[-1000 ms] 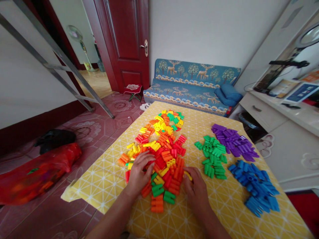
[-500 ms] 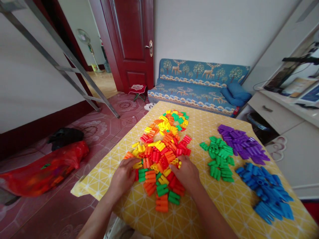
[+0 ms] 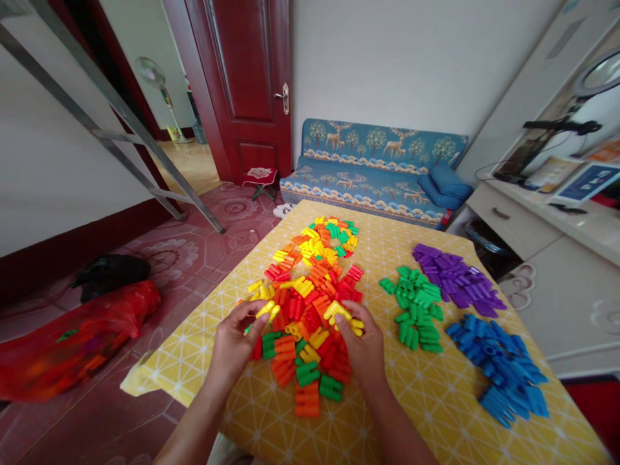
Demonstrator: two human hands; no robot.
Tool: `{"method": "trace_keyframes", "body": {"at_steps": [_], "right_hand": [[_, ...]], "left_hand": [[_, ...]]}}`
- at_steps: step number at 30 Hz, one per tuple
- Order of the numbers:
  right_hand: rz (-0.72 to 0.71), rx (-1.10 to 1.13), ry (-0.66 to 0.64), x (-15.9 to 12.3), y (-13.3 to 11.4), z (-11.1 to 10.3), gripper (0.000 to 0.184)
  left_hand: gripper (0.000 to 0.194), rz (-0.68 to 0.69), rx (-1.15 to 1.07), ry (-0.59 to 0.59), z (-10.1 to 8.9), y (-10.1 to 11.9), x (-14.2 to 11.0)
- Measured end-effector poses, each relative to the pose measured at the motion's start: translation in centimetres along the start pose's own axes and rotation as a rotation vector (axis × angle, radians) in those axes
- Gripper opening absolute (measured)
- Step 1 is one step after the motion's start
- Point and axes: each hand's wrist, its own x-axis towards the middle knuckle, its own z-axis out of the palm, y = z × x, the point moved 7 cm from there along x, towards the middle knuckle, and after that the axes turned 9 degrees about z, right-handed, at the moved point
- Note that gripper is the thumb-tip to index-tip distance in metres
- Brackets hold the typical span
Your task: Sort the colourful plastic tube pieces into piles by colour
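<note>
So yeah, the table [image 3: 194,352] with the yellow cloth takes up most of the near view, and the biggest thing on it is a mixed spread of toy blocks [image 3: 310,316] running from the near edge to the far end, left of the other piles. Over on the right, colours look done-ish: a blue pile [image 3: 504,368] near, a purple pile [image 3: 458,278] farther back, and a smaller green pile [image 3: 419,307] just left of those two. I'd call it partway: red, orange and yellow are all jumbled together, and a few green pieces [image 3: 330,387] sit in the mix too, near and far. Both hands are over the spread. The left hand [image 3: 230,342] pinches a yellow block [image 3: 268,311]; the right hand [image 3: 363,349] grips what looks like a few yellow pieces [image 3: 334,311], can't tell exactly how many.
</note>
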Motion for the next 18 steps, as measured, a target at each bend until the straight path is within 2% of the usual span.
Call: {"method": "trace_keyframes", "body": {"at_steps": [2, 3, 6, 8, 11, 14, 18], "right_hand": [[0.17, 0.219, -0.163, -1.2, 0.6, 1.6, 0.043], [0.269, 0.32, -0.245, -2.1, 1.0, 2.5, 0.044], [0.513, 0.658, -0.432, -4.7, 1.8, 4.6, 0.049], [0.544, 0.81, -0.481, -5.7, 1.8, 5.1, 0.051], [0.48, 0.843, -0.464, -5.9, 2.0, 4.6, 0.051], [0.452, 0.831, -0.369, -5.5, 2.9, 3.3, 0.053], [0.428, 0.749, -0.281, -5.5, 4.1, 0.1, 0.051]], "left_hand": [[0.027, -0.064, -0.202, -0.089, 2.7, 1.5, -1.0], [0.024, -0.052, -0.244, -0.151, 4.1, 2.5, -1.6], [0.013, 0.118, -0.139, -0.232, 6.7, 4.9, -3.0], [0.01, 0.222, -0.002, -0.229, 7.6, 5.6, -3.5], [0.014, 0.315, 0.108, -0.271, 8.8, 5.8, -4.1], [0.022, 0.439, 0.127, -0.376, 10.2, 6.4, -4.9], [0.032, 0.547, 0.111, -0.488, 11.0, 7.2, -5.9]]}}
